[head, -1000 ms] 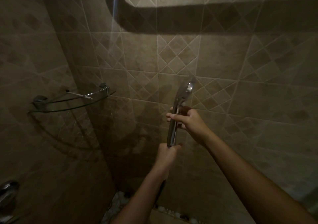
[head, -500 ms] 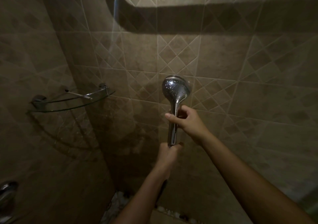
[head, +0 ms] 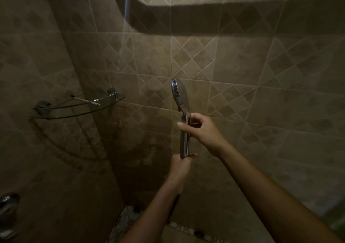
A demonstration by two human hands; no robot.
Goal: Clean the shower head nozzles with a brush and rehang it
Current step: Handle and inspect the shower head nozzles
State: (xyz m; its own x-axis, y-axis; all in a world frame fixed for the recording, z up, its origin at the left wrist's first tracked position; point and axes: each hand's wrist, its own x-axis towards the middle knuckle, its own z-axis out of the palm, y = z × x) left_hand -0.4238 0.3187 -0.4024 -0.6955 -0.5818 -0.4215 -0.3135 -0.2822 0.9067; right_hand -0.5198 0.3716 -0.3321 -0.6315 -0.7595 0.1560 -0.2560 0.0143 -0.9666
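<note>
The shower head (head: 179, 95) is held upright in front of the tiled wall (head: 242, 74), in the middle of the view, and it is the landmark for everything else here. It is chrome, seen edge-on, with the nozzle face turned to the left and the rounded back to the right. The right hand (head: 200, 128) grips the upper part of the handle just below the head; its fingers (head: 186, 126) are closed around the handle and the thumb side points to the left. The left hand (head: 182, 165) is directly below, at the bottom end of the handle, and its fingers are also closed tightly around it. A dark hose (head: 173, 208) hangs down from under the left hand, partly hidden by the left forearm. To the left of the shower head, at about the same height, a glass corner shelf (head: 78, 110) with a metal rail is fixed to the wall, well apart from the head. On this shelf lies a thin light stick-like thing (head: 86, 100); I cannot tell what it is. Far below and to the left of the shower head, at the edge of the view, a chrome fitting (head: 8, 205) is visible. Below the hands, small pebbles (head: 128, 216) cover the floor.
</note>
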